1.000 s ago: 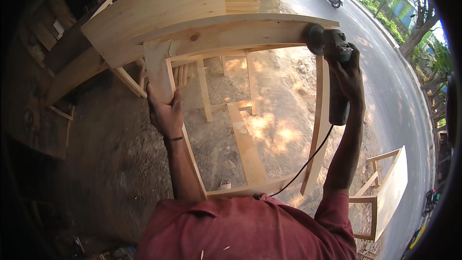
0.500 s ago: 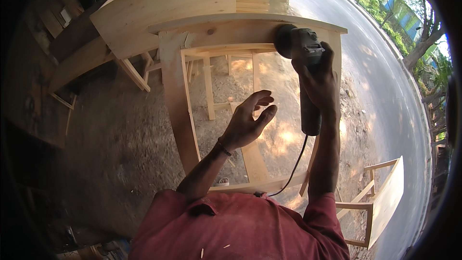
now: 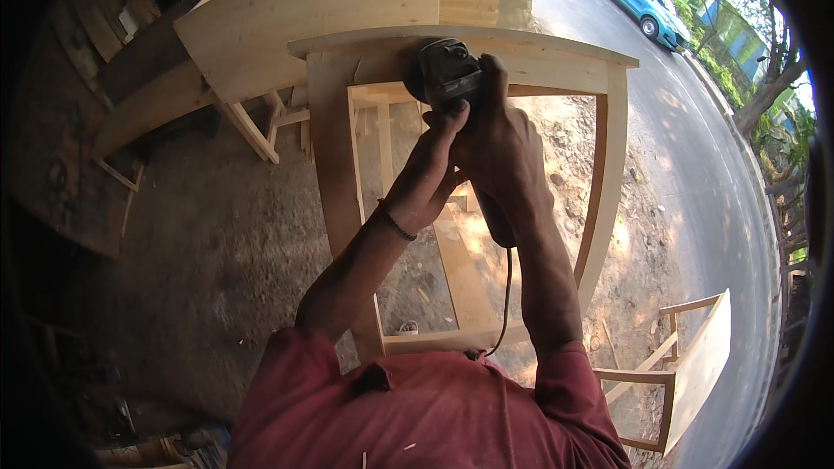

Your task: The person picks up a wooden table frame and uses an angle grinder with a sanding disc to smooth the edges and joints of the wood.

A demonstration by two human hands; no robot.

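**Both hands together at the angle grinder**

My right hand (image 3: 511,156) is clamped round the body of the angle grinder (image 3: 452,65), whose head sits over the far rail of the wooden frame (image 3: 560,61), toward the far left corner. My left hand (image 3: 426,169) meets it at the neck, probably to steady it; hidden fingers mean I cannot tell how firmly. The cord (image 3: 507,295) trails toward me, presumably clear of the disc (image 3: 412,76). A broad board (image 3: 330,17) crowds beyond that corner; a small wooden table (image 3: 702,373) stands off the near right one.

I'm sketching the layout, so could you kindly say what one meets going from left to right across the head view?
Wooden frame's left leg, left hand, right hand, wooden frame's right leg, pale wooden panel, tree trunk.
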